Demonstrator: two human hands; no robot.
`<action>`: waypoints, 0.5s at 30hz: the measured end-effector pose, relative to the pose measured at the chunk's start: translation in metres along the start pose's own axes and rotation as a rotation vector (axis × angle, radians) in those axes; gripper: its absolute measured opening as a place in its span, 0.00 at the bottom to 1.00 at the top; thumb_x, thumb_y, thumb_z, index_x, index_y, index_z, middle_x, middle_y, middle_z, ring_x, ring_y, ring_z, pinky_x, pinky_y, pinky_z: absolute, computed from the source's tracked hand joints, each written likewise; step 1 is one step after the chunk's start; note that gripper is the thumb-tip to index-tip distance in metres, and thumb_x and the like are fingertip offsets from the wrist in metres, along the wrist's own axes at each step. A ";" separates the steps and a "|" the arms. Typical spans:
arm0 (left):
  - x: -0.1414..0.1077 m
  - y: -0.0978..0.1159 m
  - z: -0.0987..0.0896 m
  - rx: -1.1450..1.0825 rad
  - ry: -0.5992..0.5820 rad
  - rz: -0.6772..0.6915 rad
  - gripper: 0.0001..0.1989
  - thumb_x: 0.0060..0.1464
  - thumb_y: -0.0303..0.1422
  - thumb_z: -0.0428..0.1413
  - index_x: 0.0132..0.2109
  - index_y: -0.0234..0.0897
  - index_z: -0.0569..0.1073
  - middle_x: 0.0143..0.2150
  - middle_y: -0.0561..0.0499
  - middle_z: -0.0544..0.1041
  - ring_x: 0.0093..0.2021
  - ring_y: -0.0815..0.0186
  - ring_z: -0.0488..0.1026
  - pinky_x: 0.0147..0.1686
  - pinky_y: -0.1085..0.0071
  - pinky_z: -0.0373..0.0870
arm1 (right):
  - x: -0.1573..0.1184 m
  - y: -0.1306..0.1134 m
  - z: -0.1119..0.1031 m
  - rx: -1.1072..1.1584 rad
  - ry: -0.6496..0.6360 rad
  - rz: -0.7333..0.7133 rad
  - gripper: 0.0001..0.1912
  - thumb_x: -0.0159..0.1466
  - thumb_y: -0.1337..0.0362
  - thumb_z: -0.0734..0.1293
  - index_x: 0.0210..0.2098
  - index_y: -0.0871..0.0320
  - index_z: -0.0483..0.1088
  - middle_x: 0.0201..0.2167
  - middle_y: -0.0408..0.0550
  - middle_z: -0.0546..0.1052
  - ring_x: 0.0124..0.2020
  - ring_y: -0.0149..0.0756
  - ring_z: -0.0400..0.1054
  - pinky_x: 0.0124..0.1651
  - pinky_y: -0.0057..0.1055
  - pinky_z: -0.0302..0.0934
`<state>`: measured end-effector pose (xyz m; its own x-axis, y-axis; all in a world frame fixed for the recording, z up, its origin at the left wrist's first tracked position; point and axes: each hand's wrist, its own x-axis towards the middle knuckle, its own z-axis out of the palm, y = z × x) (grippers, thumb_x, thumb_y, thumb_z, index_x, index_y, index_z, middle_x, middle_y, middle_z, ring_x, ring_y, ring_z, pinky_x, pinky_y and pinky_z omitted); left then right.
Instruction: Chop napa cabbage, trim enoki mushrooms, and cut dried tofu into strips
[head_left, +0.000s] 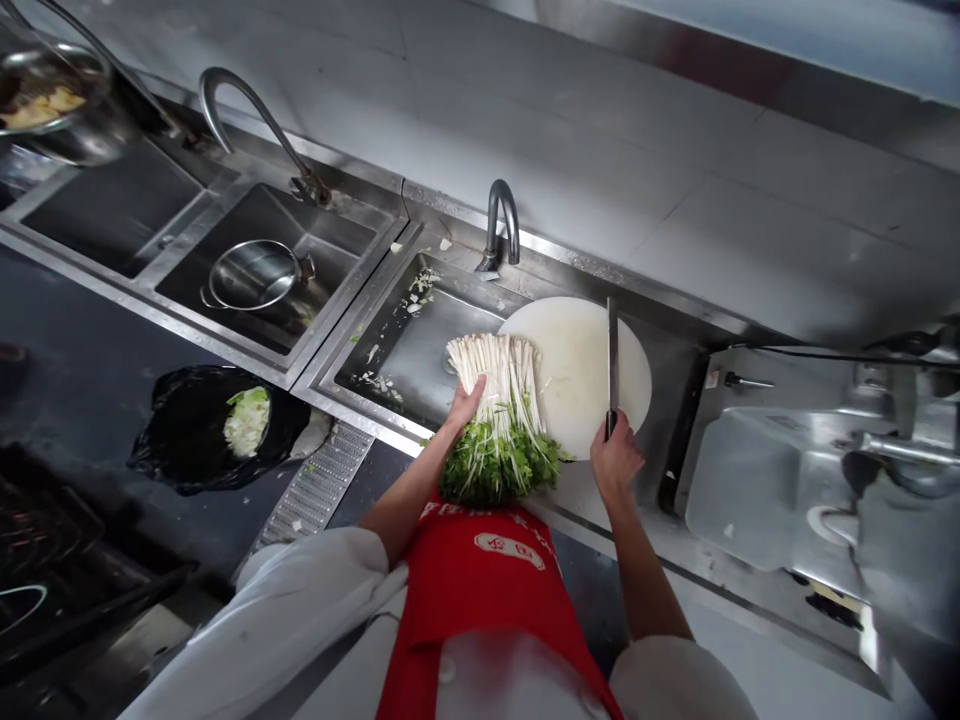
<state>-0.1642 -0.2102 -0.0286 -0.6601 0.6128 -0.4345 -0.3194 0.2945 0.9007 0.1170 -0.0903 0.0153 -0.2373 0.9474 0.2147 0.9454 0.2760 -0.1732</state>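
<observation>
My left hand (pixel 463 408) grips the left side of a big bunch of leafy greens (pixel 495 410). Its thin white stems point away from me, and the green leaves lie against my red apron (pixel 487 580). The bunch overlaps the left edge of a round white cutting board (pixel 566 350). In my right hand (pixel 618 458) is a knife (pixel 613 350), held by its dark handle at the board's right side. The blade points toward the wall, seen nearly edge-on and apart from the greens. My left fingers are partly hidden by the stems.
Left of the board lies a sink basin (pixel 390 330) with vegetable scraps, below a faucet (pixel 501 225). Further left, a second sink holds a metal pot (pixel 255 275). A black bin bag (pixel 187 430) with cabbage-like scraps stands below. A metal machine (pixel 780 480) occupies the right.
</observation>
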 end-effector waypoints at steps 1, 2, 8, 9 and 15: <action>0.000 0.000 0.000 -0.009 0.000 0.010 0.34 0.68 0.49 0.55 0.71 0.31 0.63 0.70 0.37 0.70 0.70 0.53 0.67 0.70 0.64 0.59 | 0.006 0.008 0.007 -0.069 -0.042 0.009 0.24 0.75 0.61 0.58 0.66 0.62 0.66 0.43 0.62 0.79 0.42 0.46 0.77 0.41 0.35 0.66; -0.001 0.001 0.001 -0.017 0.001 0.014 0.33 0.68 0.48 0.55 0.71 0.32 0.63 0.70 0.38 0.70 0.71 0.53 0.67 0.70 0.64 0.58 | 0.010 0.015 0.015 -0.127 -0.078 0.014 0.24 0.75 0.62 0.59 0.67 0.61 0.66 0.43 0.61 0.78 0.41 0.45 0.76 0.41 0.34 0.65; -0.006 0.007 -0.001 0.011 0.023 -0.055 0.37 0.67 0.51 0.55 0.72 0.32 0.62 0.74 0.36 0.64 0.75 0.51 0.60 0.73 0.61 0.53 | 0.013 0.027 0.042 -0.204 -0.146 -0.049 0.24 0.73 0.61 0.63 0.66 0.60 0.67 0.45 0.64 0.76 0.47 0.48 0.72 0.48 0.39 0.64; -0.007 0.008 -0.001 0.010 0.028 -0.066 0.37 0.67 0.51 0.56 0.72 0.32 0.62 0.74 0.35 0.64 0.75 0.50 0.59 0.73 0.61 0.53 | 0.013 0.025 0.043 -0.171 -0.117 -0.054 0.24 0.73 0.60 0.64 0.65 0.61 0.69 0.47 0.65 0.76 0.49 0.50 0.72 0.50 0.41 0.63; -0.011 0.016 0.000 -0.035 0.002 -0.048 0.32 0.69 0.46 0.55 0.71 0.32 0.63 0.72 0.34 0.67 0.75 0.45 0.58 0.73 0.56 0.55 | 0.027 -0.032 0.054 0.365 -0.169 -0.070 0.23 0.72 0.53 0.60 0.52 0.65 0.75 0.44 0.64 0.80 0.45 0.47 0.73 0.51 0.40 0.65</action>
<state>-0.1615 -0.2124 -0.0095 -0.6445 0.5972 -0.4774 -0.3746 0.2977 0.8781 0.0680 -0.0644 -0.0256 -0.3601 0.9293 0.0822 0.7915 0.3510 -0.5004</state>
